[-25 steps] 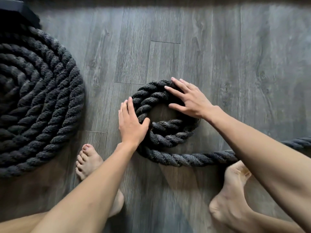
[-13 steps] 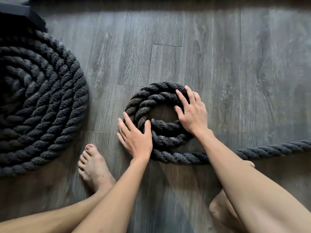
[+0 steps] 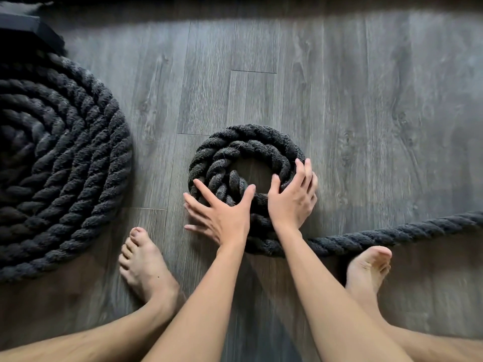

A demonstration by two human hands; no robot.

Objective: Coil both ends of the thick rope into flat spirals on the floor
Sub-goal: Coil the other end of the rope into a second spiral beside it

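Head view, looking down. The thick black twisted rope [image 3: 392,235] lies on the grey wood-plank floor [image 3: 339,100]; one end forms a large flat spiral [image 3: 60,163] of many tight turns at the left, cut by the frame edge; the other end forms a small spiral [image 3: 243,150] of about two turns at centre, with bare floor showing in its middle; from its near side the rope runs off to the right edge. Left hand [image 3: 222,215]: fingers straight and spread, palm down on the near-left part of the small spiral; thumb stretched across the inner turn. Right hand [image 3: 292,202]: fingers curled over the spiral's outer right edge, thumb on the inner side; the turns are clasped between them. Bare left foot [image 3: 146,265] on the floor between the two spirals; bare right foot [image 3: 366,270] just beside the straight run, contact uncertain; black flat-topped object [image 3: 31,30] at the top-left corner.
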